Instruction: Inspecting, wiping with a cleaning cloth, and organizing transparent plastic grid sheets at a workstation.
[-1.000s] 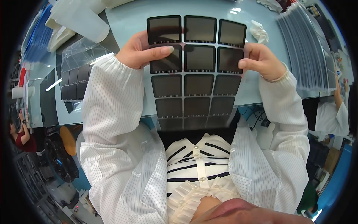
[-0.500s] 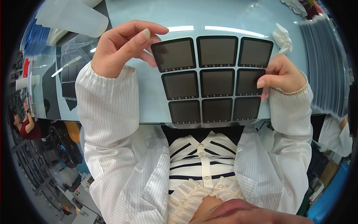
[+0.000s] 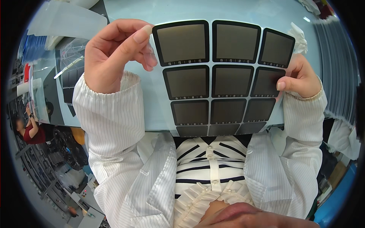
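Observation:
A sheet of dark rectangular panels (image 3: 232, 80) in rows, each panel with a black border, is held up and tilted between my hands above the table's near edge. My left hand (image 3: 118, 53) is closed, thumb and fingers pinched at the sheet's upper left corner. A bit of clear film (image 3: 149, 56) shows by those fingers; whether it is the sheet's own margin I cannot tell. My right hand (image 3: 302, 78) grips the right edge, thumb on the front of a panel and fingers behind, mostly hidden.
Right of me stands a tall stack of sheets (image 3: 336, 68), with crumpled white tissue (image 3: 298, 38) near it. At the left lie a translucent plastic container (image 3: 66, 22), a thin white stick-like tool (image 3: 69, 67) and more dark panels (image 3: 70, 79). Another person (image 3: 33, 127) is further left.
The sheet has risen closer and tilted, so a fourth row of panels shows more. My left fingers have drawn together at its corner. My right hand has shifted slightly right with the edge.

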`<state>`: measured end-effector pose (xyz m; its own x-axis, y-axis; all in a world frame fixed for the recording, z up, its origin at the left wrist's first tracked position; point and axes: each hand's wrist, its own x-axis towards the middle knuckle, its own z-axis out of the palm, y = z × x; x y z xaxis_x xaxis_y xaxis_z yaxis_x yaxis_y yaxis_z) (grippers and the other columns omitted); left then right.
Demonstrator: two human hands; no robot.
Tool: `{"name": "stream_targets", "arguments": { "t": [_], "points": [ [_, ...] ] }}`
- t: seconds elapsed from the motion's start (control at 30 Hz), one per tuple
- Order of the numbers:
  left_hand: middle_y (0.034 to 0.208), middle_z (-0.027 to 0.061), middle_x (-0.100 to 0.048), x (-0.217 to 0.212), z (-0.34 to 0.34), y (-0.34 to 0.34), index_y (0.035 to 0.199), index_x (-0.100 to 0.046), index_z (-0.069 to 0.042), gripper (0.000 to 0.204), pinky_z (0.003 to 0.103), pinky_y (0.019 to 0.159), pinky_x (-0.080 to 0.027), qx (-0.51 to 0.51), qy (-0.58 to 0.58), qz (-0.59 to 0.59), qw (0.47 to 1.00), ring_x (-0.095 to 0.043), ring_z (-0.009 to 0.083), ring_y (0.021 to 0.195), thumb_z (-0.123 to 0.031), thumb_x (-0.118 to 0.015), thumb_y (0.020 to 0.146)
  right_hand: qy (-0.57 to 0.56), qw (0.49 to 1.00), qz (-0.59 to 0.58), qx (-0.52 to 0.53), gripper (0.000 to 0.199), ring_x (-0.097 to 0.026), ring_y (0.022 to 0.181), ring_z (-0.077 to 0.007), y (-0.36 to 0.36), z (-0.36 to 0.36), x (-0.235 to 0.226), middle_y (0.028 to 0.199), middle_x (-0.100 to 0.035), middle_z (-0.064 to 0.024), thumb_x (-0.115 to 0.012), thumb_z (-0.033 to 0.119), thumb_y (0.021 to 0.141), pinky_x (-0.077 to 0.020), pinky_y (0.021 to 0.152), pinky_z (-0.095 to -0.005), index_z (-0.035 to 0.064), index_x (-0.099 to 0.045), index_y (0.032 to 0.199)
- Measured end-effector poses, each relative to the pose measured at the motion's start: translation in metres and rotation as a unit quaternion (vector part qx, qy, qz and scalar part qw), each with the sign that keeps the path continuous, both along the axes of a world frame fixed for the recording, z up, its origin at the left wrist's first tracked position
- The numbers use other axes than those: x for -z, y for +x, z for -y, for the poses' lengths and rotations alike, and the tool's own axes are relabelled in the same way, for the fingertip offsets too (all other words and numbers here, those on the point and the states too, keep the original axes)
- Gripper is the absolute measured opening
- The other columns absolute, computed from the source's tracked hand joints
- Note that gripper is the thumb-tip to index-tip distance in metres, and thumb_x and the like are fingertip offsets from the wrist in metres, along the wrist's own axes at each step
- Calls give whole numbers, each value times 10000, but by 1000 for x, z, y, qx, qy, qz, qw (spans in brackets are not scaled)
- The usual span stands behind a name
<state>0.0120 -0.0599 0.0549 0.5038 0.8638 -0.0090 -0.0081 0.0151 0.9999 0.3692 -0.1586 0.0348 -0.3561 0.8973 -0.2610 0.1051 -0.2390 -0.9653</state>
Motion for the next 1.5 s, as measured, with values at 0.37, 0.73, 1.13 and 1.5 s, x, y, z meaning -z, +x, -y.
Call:
{"name": "stream_targets", "arguments": {
  "t": [0.37, 0.73, 1.13, 1.5],
  "points": [
    [683, 75, -633, -2, 0, -4, 966, -645, 17, 184, 262, 527, -526, 1, -4, 6, 1000, -639, 158, 581, -128, -652, 854, 65, 995, -25, -71, 306, -652, 529, -187, 3, -3, 8, 583, -606, -87, -770, 143, 745, -515, 469, -282, 50, -540, 566],
    [675, 75, -631, -1, -1, -5, 962, -650, 13, 180, 256, 525, -526, 4, -1, 1, 1000, -638, 156, 576, -131, -650, 854, 43, 996, -18, -73, 316, -670, 561, -199, -4, -3, -1, 598, -627, -108, -762, 155, 758, -523, 497, -275, 52, -541, 557],
    [658, 73, -629, -2, -1, -7, 943, -657, 8, 172, 248, 525, -518, -6, 6, -11, 1000, -628, 150, 562, -136, -653, 849, 48, 995, -28, -77, 341, -663, 548, -190, -2, -3, 3, 560, -595, -83, -763, 166, 760, -502, 474, -254, 56, -532, 535],
    [650, 56, -623, -1, -2, -6, 921, -666, -3, 171, 246, 534, -492, -15, 32, -27, 999, -609, 142, 557, -150, -675, 832, 52, 995, -14, -79, 317, -665, 561, -190, -3, -3, 1, 550, -572, -75, -762, 168, 760, -544, 499, -296, 34, -554, 562]
  ]
}}
